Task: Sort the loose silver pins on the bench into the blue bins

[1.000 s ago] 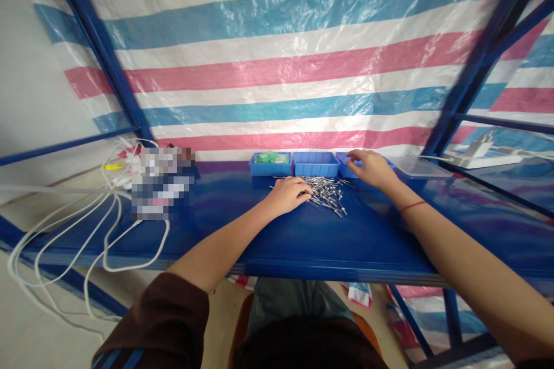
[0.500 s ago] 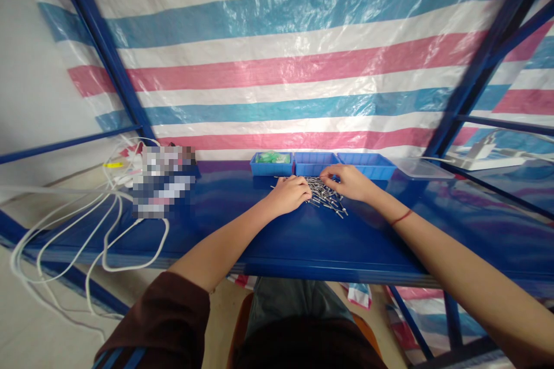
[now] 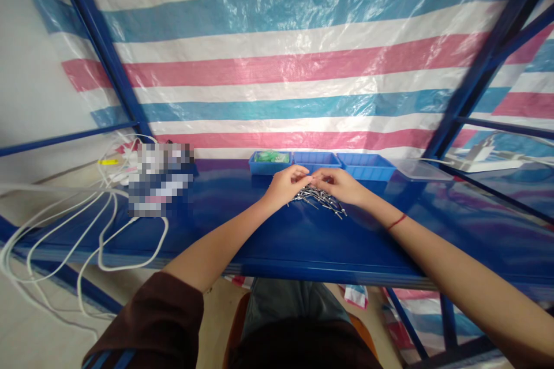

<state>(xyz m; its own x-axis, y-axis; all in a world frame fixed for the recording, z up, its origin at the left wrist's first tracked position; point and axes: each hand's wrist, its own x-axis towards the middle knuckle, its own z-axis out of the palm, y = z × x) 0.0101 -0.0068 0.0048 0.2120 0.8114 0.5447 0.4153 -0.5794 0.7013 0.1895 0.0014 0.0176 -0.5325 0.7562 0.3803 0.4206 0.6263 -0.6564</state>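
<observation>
A loose pile of thin silver metal pins with small heads, which look like blind rivets [image 3: 322, 197], lies on the blue tabletop [image 3: 277, 242]. Just above the pile my left hand [image 3: 286, 183] and my right hand [image 3: 341, 184] meet at the fingertips. My left thumb and fingers are drawn together in a pinch, and the right ones are closed the same way. Whatever sits between the fingertips is too small and too covered to name. Both hands hide the back part of the pile.
Behind the hands stand a blue bin [image 3: 269, 167] with green-and-clear plastic packets, a middle blue bin [image 3: 318, 159] and a right blue bin [image 3: 367, 168]. A clear plastic lid [image 3: 422, 170] lies farther right, near a white power strip [image 3: 489, 161]. White cables [image 3: 108, 230] hang over the left side.
My left hand has lifted off the pile and shifted right. My right hand has moved slightly left, and the fingertips now meet. The view has shifted a little.
</observation>
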